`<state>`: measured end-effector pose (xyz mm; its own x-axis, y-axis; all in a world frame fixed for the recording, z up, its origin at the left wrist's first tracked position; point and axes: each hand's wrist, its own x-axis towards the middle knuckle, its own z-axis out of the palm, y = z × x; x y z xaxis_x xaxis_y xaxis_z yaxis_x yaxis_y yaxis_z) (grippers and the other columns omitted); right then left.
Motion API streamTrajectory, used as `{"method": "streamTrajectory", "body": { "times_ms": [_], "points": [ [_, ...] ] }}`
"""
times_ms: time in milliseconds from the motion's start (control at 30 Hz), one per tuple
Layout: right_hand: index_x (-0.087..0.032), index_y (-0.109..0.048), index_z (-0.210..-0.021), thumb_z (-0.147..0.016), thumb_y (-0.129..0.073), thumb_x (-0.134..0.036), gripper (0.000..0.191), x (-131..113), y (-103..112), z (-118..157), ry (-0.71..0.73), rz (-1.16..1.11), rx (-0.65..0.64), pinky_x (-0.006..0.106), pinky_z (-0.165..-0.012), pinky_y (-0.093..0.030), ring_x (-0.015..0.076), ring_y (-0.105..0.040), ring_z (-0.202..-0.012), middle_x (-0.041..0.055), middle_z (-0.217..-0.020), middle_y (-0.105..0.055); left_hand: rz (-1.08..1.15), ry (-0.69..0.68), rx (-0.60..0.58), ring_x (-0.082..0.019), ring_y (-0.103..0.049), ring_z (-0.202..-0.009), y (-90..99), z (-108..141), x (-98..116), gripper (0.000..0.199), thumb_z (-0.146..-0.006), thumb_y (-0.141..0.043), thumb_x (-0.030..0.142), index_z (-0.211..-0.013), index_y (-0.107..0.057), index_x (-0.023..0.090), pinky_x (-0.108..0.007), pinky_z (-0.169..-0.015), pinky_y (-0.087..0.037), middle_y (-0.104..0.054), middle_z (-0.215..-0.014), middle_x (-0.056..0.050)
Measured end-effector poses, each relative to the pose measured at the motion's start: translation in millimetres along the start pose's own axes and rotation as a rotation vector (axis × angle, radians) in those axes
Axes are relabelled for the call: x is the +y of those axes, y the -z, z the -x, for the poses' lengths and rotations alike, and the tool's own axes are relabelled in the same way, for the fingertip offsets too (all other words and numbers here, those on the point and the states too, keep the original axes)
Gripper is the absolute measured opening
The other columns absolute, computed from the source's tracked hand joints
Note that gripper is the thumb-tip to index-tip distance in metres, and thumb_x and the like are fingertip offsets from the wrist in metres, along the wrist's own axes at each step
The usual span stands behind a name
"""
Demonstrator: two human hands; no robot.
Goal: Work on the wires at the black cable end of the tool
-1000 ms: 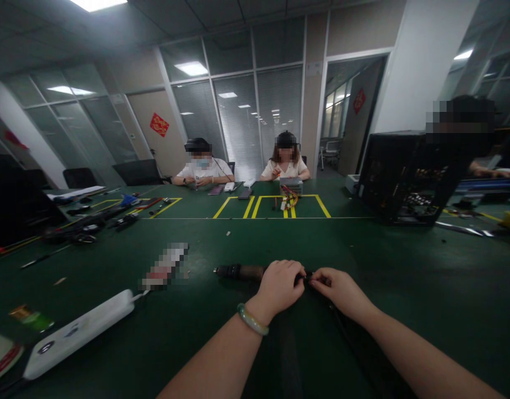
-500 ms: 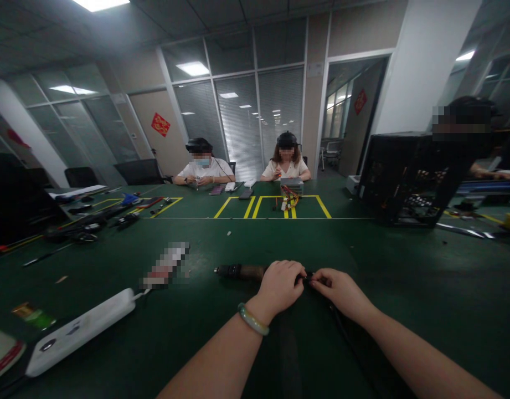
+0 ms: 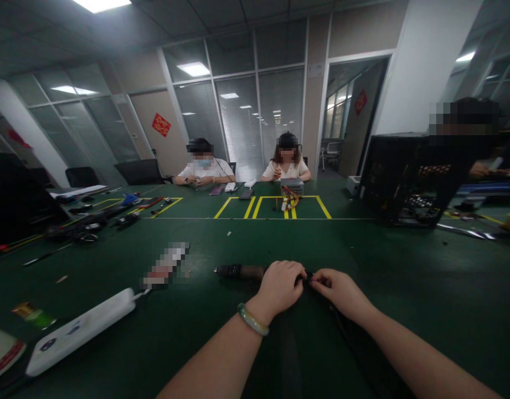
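Note:
A dark cylindrical tool (image 3: 248,272), with the look of an electric screwdriver, lies on the green table with its small metal tip to the left. My left hand (image 3: 282,285), a jade-coloured bangle at its wrist, is closed over the rear part and covers it. Just right of it, my right hand (image 3: 338,291) pinches at the tool's rear end, where a black cable (image 3: 338,318) runs off toward me. The fingertips of both hands nearly meet there. What exactly the right fingers grip is small and dark.
A white power strip (image 3: 84,330) lies at front left, near a small green bottle (image 3: 34,316) and a pale container (image 3: 3,352). Behind right stands a black computer case (image 3: 398,180). Two people sit across the table, with a wired metal box (image 3: 292,185); another person is at far right.
Both my hands and the tool stay almost in the same place. At far right, the other person's hand has shifted slightly.

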<state>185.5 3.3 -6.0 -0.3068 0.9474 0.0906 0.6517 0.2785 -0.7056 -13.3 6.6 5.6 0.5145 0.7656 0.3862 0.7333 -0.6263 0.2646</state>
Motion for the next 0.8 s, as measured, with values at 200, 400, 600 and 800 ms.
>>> {"method": "streamTrajectory", "body": {
  "times_ms": [200,400,600,800],
  "points": [
    [-0.023,-0.069,-0.088,-0.087,-0.055,-0.036,0.018,-1.8,1.0,1.0,0.000,-0.001,0.002,0.027,-0.065,-0.042,0.0173,-0.061,-0.075,-0.0001,-0.084,-0.069,-0.011,0.002,-0.009,-0.020,-0.059,-0.095,2.2,-0.1,1.4,0.013,-0.088,-0.057,0.030,-0.097,-0.060,0.021,-0.036,-0.085,-0.043,-0.065,-0.098,-0.001],
    [-0.024,-0.069,-0.088,-0.087,-0.055,-0.037,0.020,0.8,-0.5,0.5,0.009,-0.003,0.002,0.027,-0.064,-0.042,0.0172,-0.060,-0.074,0.0000,-0.085,-0.069,-0.025,0.000,-0.023,-0.020,-0.058,-0.097,1.3,-0.9,1.1,0.011,-0.089,-0.055,0.027,-0.097,-0.061,0.022,-0.036,-0.086,-0.043,-0.065,-0.101,-0.002],
    [-0.023,-0.069,-0.087,-0.086,-0.055,-0.038,0.021,0.3,-1.3,-0.7,0.011,0.016,0.006,0.027,-0.065,-0.041,0.0178,-0.060,-0.075,0.0007,-0.085,-0.069,0.001,-0.018,-0.005,-0.019,-0.055,-0.108,3.1,-0.1,1.3,0.010,-0.085,-0.059,0.020,-0.095,-0.062,0.022,-0.035,-0.092,-0.043,-0.063,-0.115,-0.001],
    [-0.023,-0.069,-0.086,-0.086,-0.054,-0.038,0.021,-2.7,-0.6,0.2,0.022,0.018,0.016,0.027,-0.065,-0.041,0.0180,-0.060,-0.075,0.0006,-0.084,-0.069,0.005,-0.036,-0.004,-0.017,-0.056,-0.109,3.3,-0.8,0.7,0.010,-0.085,-0.063,0.022,-0.094,-0.063,0.024,-0.043,-0.111,-0.026,-0.065,-0.113,0.001]
  ]
}}
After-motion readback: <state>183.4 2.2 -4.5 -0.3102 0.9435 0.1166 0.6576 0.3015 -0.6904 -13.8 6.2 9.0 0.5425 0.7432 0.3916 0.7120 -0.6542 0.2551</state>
